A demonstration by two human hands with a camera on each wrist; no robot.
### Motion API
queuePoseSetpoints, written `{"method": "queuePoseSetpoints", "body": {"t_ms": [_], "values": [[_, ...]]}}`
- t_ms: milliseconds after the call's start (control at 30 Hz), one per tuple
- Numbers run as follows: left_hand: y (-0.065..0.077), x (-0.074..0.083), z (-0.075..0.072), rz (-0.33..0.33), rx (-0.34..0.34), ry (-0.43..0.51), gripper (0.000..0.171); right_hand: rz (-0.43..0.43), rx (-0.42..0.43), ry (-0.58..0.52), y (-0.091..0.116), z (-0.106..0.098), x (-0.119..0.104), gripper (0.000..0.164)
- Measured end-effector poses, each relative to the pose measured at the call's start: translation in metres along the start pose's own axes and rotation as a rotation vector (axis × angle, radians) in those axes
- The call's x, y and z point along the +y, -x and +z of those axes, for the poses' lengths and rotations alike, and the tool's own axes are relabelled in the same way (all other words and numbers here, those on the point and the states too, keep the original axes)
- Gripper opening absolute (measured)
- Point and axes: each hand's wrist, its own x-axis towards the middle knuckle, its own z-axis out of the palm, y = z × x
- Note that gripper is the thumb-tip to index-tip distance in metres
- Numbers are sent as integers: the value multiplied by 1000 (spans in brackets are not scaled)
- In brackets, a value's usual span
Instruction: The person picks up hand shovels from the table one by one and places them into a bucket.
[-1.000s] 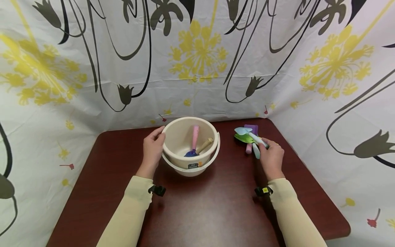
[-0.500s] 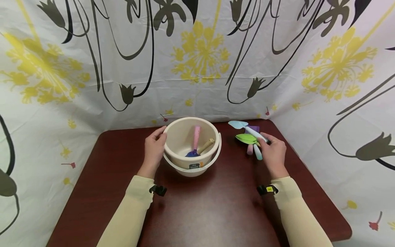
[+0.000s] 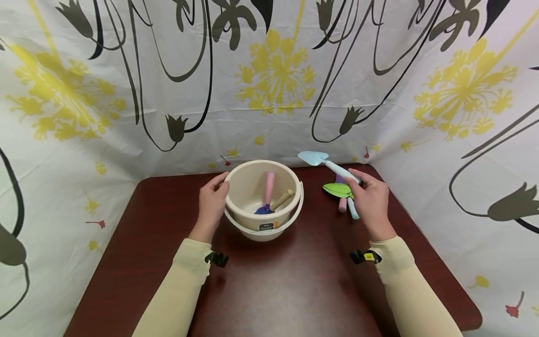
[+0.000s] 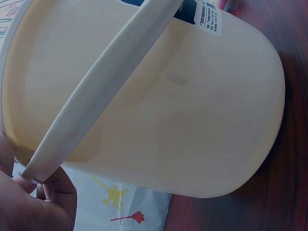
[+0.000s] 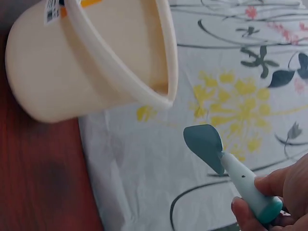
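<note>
A cream bucket [image 3: 252, 223] stands on the dark red table [image 3: 269, 285], and my left hand [image 3: 212, 202] grips its left rim. Inside lie a blue-bladed trowel with a pink handle [image 3: 267, 193] and a wooden-handled tool [image 3: 281, 200]. My right hand [image 3: 369, 201] holds a light blue trowel [image 3: 324, 162] by its handle, lifted above the table right of the bucket, blade pointing up and left. In the right wrist view the light blue trowel [image 5: 226, 163] hangs beside the bucket [image 5: 82, 62]. The left wrist view shows the bucket wall [image 4: 183, 110] and its handle band [image 4: 106, 82].
A green-bladed tool [image 3: 337, 189] and a purple one with a pink handle [image 3: 342, 204] lie on the table beside my right hand. A flower-printed curtain [image 3: 269, 79] closes in the back and both sides. The table's front edge is near my elbows.
My right hand has lifted the light blue trowel off the pile and carried it up and left toward the bucket. My left hand has stayed on the bucket's rim.
</note>
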Motion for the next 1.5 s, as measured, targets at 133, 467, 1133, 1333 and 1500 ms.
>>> {"method": "queuePoseSetpoints", "body": {"t_ms": [133,467,1133,1333,1500], "values": [[0,0,1,0,-2,-6,39,-37,-24,-26,1,2,-17,28],[2,1,0,4,1,-1,37,-148,-182,-80,4,13,-50,27],[2,-1,2,17,0,16,38,-300,-448,88,1,59,-75,25],[2,-1,1,18,-4,20,38,-303,-511,80,-1,69,-80,24],[2,-1,1,16,-4,14,38,-299,-560,81,-3,76,-85,23]]}}
